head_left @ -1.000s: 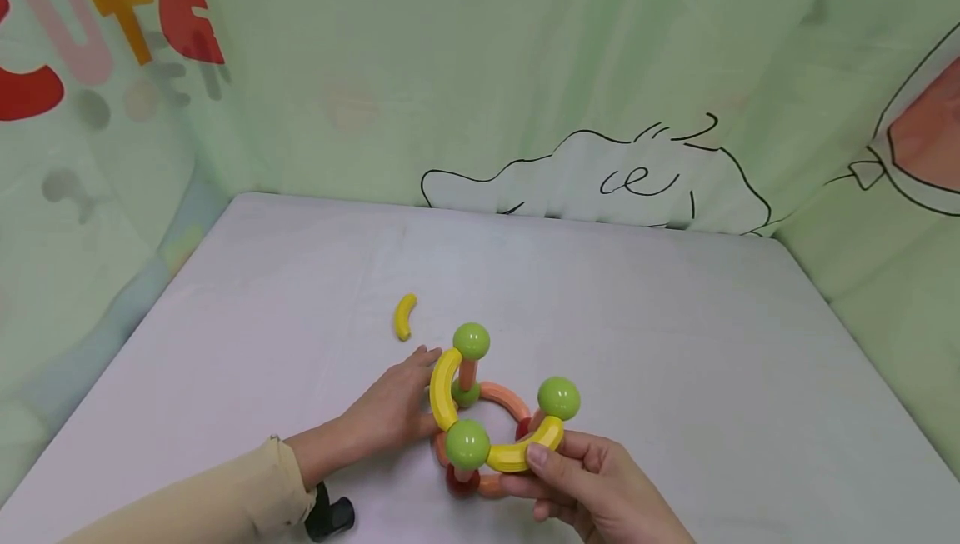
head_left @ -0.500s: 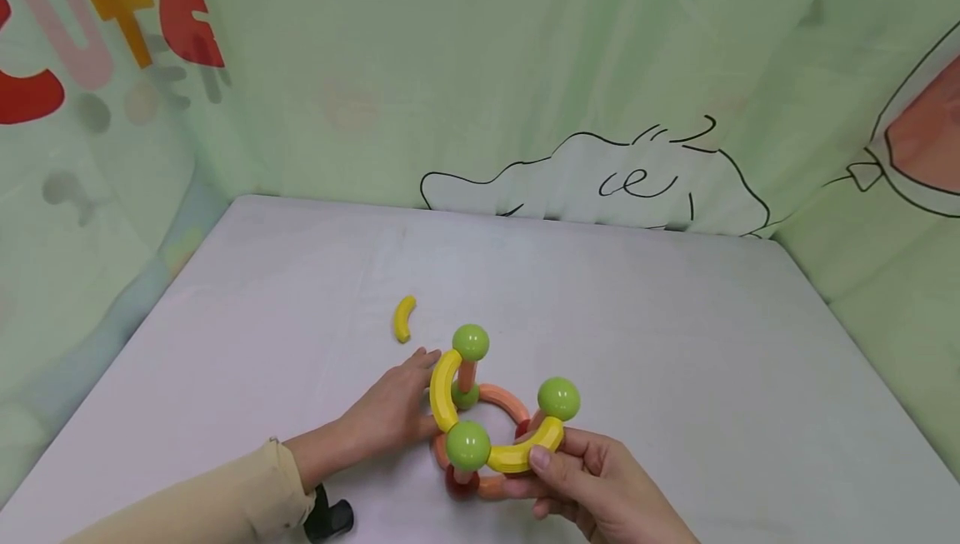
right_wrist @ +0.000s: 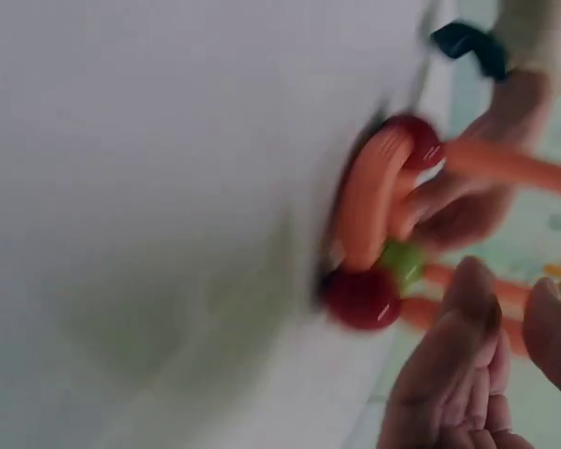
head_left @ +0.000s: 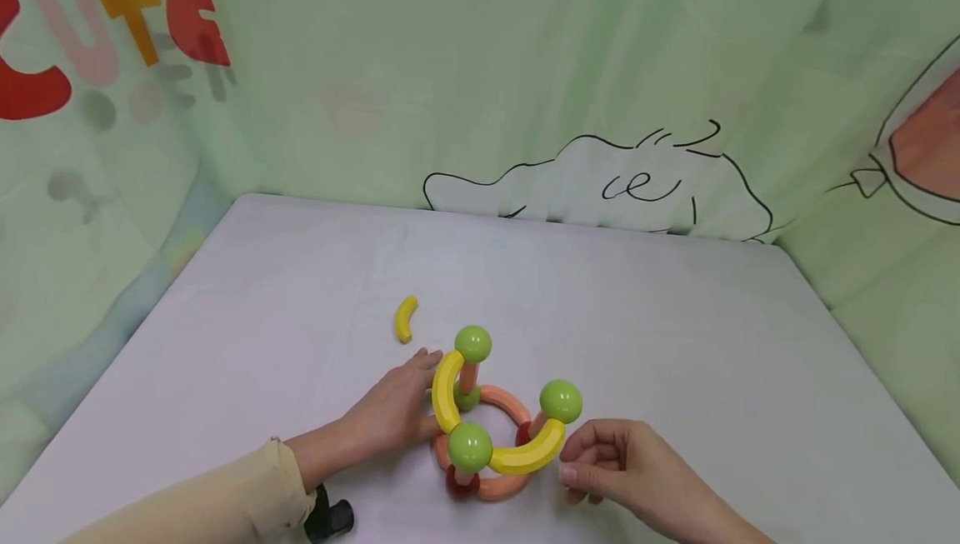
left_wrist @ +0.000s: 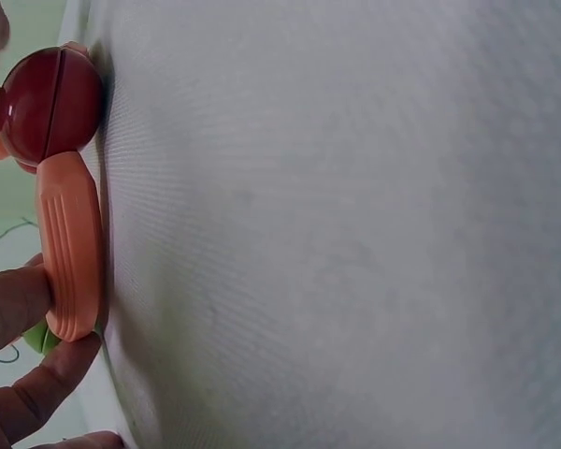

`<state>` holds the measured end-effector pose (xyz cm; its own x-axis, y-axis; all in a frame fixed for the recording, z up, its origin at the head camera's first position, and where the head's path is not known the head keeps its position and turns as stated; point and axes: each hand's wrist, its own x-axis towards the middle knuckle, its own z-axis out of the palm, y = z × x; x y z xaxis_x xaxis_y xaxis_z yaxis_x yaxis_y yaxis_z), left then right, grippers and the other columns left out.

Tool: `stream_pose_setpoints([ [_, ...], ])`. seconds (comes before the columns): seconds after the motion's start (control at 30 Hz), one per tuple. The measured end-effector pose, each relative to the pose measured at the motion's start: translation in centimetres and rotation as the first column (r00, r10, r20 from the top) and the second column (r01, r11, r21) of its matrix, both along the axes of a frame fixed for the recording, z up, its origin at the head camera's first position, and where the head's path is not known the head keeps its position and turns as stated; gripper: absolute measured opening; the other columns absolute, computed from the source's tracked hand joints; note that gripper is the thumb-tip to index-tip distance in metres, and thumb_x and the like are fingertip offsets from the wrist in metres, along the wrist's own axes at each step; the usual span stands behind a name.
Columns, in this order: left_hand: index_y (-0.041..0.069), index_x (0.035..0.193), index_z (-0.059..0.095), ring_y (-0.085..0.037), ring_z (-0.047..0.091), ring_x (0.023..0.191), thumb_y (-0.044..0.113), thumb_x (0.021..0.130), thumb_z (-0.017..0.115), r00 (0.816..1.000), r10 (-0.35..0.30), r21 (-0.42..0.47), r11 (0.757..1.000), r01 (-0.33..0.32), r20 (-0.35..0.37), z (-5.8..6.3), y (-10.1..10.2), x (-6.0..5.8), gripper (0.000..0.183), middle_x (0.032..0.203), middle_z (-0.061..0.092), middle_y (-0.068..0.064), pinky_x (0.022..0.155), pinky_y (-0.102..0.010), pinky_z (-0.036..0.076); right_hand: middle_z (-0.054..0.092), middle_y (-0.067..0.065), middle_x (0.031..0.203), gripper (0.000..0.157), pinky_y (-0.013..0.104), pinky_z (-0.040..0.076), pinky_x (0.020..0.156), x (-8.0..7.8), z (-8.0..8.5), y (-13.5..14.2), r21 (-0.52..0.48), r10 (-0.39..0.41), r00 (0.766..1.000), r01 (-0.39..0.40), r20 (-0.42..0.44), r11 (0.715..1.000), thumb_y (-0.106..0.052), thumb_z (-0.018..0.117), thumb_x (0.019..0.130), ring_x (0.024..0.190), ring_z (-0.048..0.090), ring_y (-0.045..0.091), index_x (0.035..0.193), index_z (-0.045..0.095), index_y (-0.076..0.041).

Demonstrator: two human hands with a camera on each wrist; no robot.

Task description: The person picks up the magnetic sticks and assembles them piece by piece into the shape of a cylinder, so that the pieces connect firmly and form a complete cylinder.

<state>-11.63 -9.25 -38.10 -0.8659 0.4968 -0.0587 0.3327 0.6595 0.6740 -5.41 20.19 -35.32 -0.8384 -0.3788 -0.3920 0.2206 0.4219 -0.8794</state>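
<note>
A ball-and-stick toy frame stands on the table. It has an orange ring [head_left: 504,488] of curved sticks with red balls [head_left: 462,481] at its base and short orange uprights. On top, two yellow curved sticks [head_left: 528,454] link green balls [head_left: 470,446]. My left hand [head_left: 393,402] holds the left side of the base; in the left wrist view its fingertips meet an orange curved stick [left_wrist: 70,243]. Just right of the frame, my right hand [head_left: 622,465] is loosely curled with nothing in it, thumb and forefinger apart in the right wrist view.
A loose yellow curved stick [head_left: 406,319] lies beyond my left hand on the white tabletop [head_left: 637,319]. A black object [head_left: 328,517] sits under the left cuff. Green printed cloth [head_left: 375,69] hangs around the back and sides.
My right hand has let go of the right yellow curved stick and drawn back to the right. The left hand and the toy frame stay where they were.
</note>
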Motion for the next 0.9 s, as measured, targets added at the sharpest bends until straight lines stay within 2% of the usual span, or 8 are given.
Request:
stream_pose_setpoints([
  [0.1, 0.011, 0.128, 0.07, -0.051, 0.037, 0.146, 0.016, 0.084, 0.083, 1.0, 0.006, -0.001, 1.0, -0.006, 0.009, 0.0, 0.0, 0.0, 0.046, 0.151, 0.05, -0.025, 0.116, -0.064, 0.037, 0.07, 0.003, 0.089, 0.033, 0.024, 0.059, 0.069, -1.2, -0.7, 0.7, 0.167, 0.011, 0.986, 0.017, -0.165, 0.986, -0.019, 0.082, 0.087, 0.079, 0.068, 0.017, 0.108, 0.065, 0.0],
  [0.17, 0.011, 0.129, 0.069, -0.051, 0.039, 0.146, 0.016, 0.084, 0.084, 1.0, 0.001, 0.005, 1.0, -0.001, 0.006, 0.0, 0.0, 0.0, 0.047, 0.149, 0.053, -0.023, 0.116, -0.064, 0.037, 0.07, 0.001, 0.097, 0.039, 0.023, 0.059, 0.074, -2.0, -1.2, 0.8, 0.241, 0.078, 0.962, -0.013, -0.261, 0.97, -0.021, 0.084, 0.084, 0.085, 0.067, 0.015, 0.112, 0.065, -0.003],
  [0.27, 0.011, 0.129, 0.068, -0.048, 0.043, 0.144, 0.014, 0.084, 0.084, 1.0, -0.011, 0.023, 1.0, 0.011, 0.003, -0.2, 0.0, -0.1, 0.048, 0.143, 0.058, -0.018, 0.117, -0.062, 0.037, 0.072, 0.0, 0.112, 0.045, 0.025, 0.058, 0.083, -3.0, -2.0, 0.6, 0.294, 0.21, 0.902, -0.098, -0.377, 0.951, -0.025, 0.085, 0.083, 0.096, 0.066, 0.01, 0.121, 0.066, -0.008],
  [0.33, 0.011, 0.128, 0.067, -0.047, 0.045, 0.142, 0.013, 0.084, 0.084, 1.0, -0.021, 0.03, 0.999, 0.021, -0.006, -0.3, 0.1, -0.2, 0.047, 0.14, 0.06, -0.016, 0.116, -0.061, 0.038, 0.073, -0.002, 0.117, 0.04, 0.027, 0.058, 0.09, -3.5, -2.3, 0.3, 0.312, 0.289, 0.854, -0.16, -0.433, 0.937, -0.027, 0.084, 0.085, 0.104, 0.065, 0.009, 0.119, 0.069, -0.013],
  [0.47, 0.01, 0.132, 0.065, -0.047, 0.045, 0.142, 0.015, 0.085, 0.083, 1.0, -0.02, 0.029, 0.999, 0.02, -0.01, -0.3, 0.2, -0.2, 0.05, 0.142, 0.059, -0.017, 0.117, -0.06, 0.037, 0.073, -0.007, 0.117, 0.027, 0.03, 0.057, 0.098, -4.0, -2.6, -0.2, 0.305, 0.362, 0.794, -0.234, -0.489, 0.923, -0.027, 0.08, 0.089, 0.108, 0.065, 0.007, 0.114, 0.071, -0.02],
  [0.63, 0.004, 0.135, 0.06, -0.048, 0.043, 0.144, 0.015, 0.088, 0.08, 1.0, 0.013, 0.021, 1.0, -0.013, -0.011, -0.1, 0.4, -0.5, 0.052, 0.144, 0.057, -0.021, 0.117, -0.061, 0.038, 0.074, -0.01, 0.111, 0.025, 0.029, 0.057, 0.096, -4.0, -2.5, -0.3, 0.304, 0.391, 0.784, -0.269, -0.482, 0.914, -0.021, 0.08, 0.089, 0.103, 0.064, 0.002, 0.113, 0.072, -0.02],
  [0.8, 0.005, 0.114, 0.067, -0.048, 0.041, 0.146, 0.017, 0.089, 0.079, 0.999, 0.042, 0.003, 0.999, -0.042, -0.006, 0.0, 0.9, -1.1, 0.03, 0.143, 0.058, -0.022, 0.117, -0.061, 0.038, 0.074, -0.011, 0.11, 0.028, 0.026, 0.058, 0.093, -3.9, -2.3, -0.2, 0.306, 0.395, 0.807, -0.279, -0.439, 0.91, -0.024, 0.08, 0.09, 0.101, 0.064, -0.001, 0.116, 0.073, -0.018],
  [0.9, 0.007, 0.112, 0.07, -0.045, 0.042, 0.146, 0.019, 0.091, 0.078, 0.999, 0.052, -0.029, 0.998, -0.052, 0.001, 0.3, 0.7, -1.3, 0.026, 0.145, 0.057, -0.021, 0.117, -0.06, 0.039, 0.073, -0.012, 0.109, 0.027, 0.026, 0.058, 0.092, -3.8, -2.2, -0.3, 0.295, 0.396, 0.814, -0.289, -0.425, 0.911, -0.027, 0.078, 0.091, 0.099, 0.064, -0.002, 0.115, 0.072, -0.02],
])
